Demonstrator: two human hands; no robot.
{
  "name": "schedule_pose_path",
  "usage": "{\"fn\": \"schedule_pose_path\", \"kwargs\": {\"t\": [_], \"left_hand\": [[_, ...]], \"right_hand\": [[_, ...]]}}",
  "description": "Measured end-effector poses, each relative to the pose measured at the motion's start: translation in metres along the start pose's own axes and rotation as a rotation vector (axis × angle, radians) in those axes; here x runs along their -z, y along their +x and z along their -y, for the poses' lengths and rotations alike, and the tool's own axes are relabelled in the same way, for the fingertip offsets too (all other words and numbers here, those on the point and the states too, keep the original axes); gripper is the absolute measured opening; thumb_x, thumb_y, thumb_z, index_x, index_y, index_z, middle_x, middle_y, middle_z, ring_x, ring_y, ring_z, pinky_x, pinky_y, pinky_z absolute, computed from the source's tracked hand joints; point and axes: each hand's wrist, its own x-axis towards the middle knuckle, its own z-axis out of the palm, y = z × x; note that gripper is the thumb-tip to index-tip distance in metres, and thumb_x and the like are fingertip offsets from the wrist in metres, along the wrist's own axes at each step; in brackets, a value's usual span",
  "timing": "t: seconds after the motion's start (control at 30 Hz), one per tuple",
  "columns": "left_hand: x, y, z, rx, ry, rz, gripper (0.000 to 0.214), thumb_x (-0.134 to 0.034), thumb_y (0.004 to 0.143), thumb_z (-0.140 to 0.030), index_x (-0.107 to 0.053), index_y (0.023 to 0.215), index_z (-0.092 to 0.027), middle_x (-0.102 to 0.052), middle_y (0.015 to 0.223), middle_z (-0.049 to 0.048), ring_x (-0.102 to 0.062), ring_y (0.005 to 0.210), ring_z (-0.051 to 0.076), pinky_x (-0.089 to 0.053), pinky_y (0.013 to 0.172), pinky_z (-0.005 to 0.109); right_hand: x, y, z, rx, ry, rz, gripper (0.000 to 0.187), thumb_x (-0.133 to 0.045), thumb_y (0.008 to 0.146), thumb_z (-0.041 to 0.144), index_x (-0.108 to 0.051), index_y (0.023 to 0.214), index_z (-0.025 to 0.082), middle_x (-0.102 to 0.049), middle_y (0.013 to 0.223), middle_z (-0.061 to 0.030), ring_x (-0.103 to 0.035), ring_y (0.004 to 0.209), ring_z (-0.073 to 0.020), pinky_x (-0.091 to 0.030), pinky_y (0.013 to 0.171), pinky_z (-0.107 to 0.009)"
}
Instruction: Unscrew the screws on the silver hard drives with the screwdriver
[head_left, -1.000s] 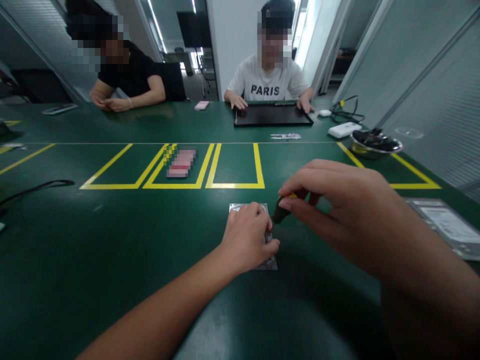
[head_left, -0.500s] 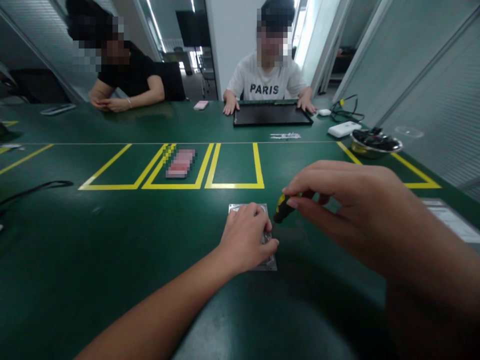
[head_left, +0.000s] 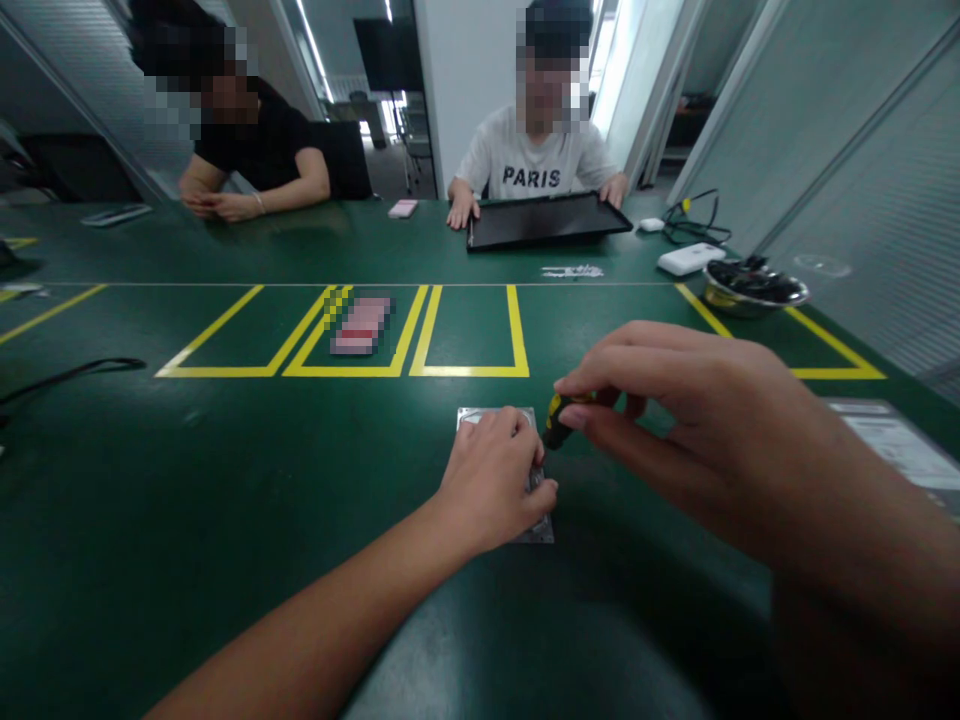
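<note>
You have dim, cool light, brightest around the pale panel [head_left: 637, 60] beyond the far edge of the table [head_left: 225, 520]. Shadow darkens the surface under your right hand [head_left: 675, 420], and a soft sheen lies toward the near edge. The wide lens slants the walls [head_left: 847, 180] outward; coarse mosaic hides two heads [head_left: 555, 35] and a pink item [head_left: 361, 327].

Office-type room used as a shared workspace. The setting is indicated by grey partition panels with fine horizontal slats [head_left: 919, 250], a black flat screen on a stand [head_left: 388, 55] in the background, and a black-backed office chair [head_left: 341, 160]. A long, glossy green table [head_left: 225, 480], marked with yellow tape outlines [head_left: 471, 371], has two people seated along its far side.
</note>
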Motion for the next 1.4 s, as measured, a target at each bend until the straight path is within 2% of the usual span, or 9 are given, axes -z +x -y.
{"fn": "schedule_pose_path", "kwargs": {"t": [0.1,0.37,0.67,0.97,1.2,1.4], "left_hand": [[-0.0002,0.0008,-0.0001,-0.018,0.000,0.014,0.020,-0.063,0.083,-0.040,-0.059,0.090,-0.022,-0.059,0.102,0.0066,-0.056,0.101,0.029,-0.045,0.088,0.048],[0.0011,0.0012,0.0000,-0.014,0.015,0.017,0.021,-0.065,0.082,-0.041,-0.058,0.089,-0.021,-0.057,0.107,0.0074,-0.056,0.103,0.029,-0.045,0.087,0.047],[-0.0015,0.0006,-0.0002,-0.017,0.024,0.011,0.025,-0.064,0.082,-0.041,-0.058,0.097,-0.021,-0.058,0.116,0.0088,-0.055,0.110,0.030,-0.044,0.094,0.049],[-0.0007,0.0008,-0.0009,-0.017,0.025,0.006,0.020,-0.063,0.083,-0.039,-0.056,0.089,-0.022,-0.057,0.104,0.0066,-0.055,0.101,0.029,-0.046,0.086,0.047],[-0.0018,0.0001,-0.0007,-0.033,0.035,-0.005,0.022,-0.062,0.083,-0.040,-0.057,0.091,-0.020,-0.058,0.106,0.0086,-0.055,0.102,0.030,-0.046,0.088,0.048],[-0.0031,-0.0004,0.0007,-0.034,0.039,-0.022,0.023,-0.063,0.082,-0.040,-0.056,0.093,-0.020,-0.057,0.109,0.0085,-0.055,0.103,0.029,-0.045,0.090,0.049]], "right_hand": [[-0.0008,-0.0004,0.0001,0.003,-0.006,0.010,0.016,-0.056,0.093,0.034,-0.066,0.084,0.024,-0.065,0.090,-0.0035,-0.059,0.076,-0.0184,-0.041,0.063,-0.031],[-0.0027,-0.0009,0.0004,-0.023,-0.039,-0.047,0.003,-0.061,0.085,0.023,-0.064,0.085,0.022,-0.065,0.080,-0.0018,-0.058,0.068,-0.0177,-0.040,0.062,-0.031],[-0.0008,0.0000,-0.0011,-0.009,-0.030,-0.019,0.011,-0.056,0.090,0.026,-0.066,0.085,0.024,-0.065,0.089,-0.0037,-0.059,0.075,-0.0186,-0.042,0.063,-0.031],[-0.0007,-0.0014,-0.0012,-0.003,-0.068,-0.014,0.014,-0.054,0.090,0.025,-0.067,0.087,0.023,-0.067,0.087,-0.0036,-0.059,0.073,-0.0184,-0.040,0.062,-0.032],[0.0000,-0.0001,-0.0010,0.014,-0.018,0.016,0.013,-0.056,0.091,0.029,-0.068,0.088,0.025,-0.067,0.088,-0.0018,-0.061,0.076,-0.0182,-0.041,0.064,-0.031],[-0.0013,0.0002,-0.0014,0.006,-0.031,-0.010,0.013,-0.057,0.090,0.028,-0.066,0.083,0.024,-0.067,0.084,-0.0009,-0.060,0.072,-0.0172,-0.040,0.062,-0.030]]}}
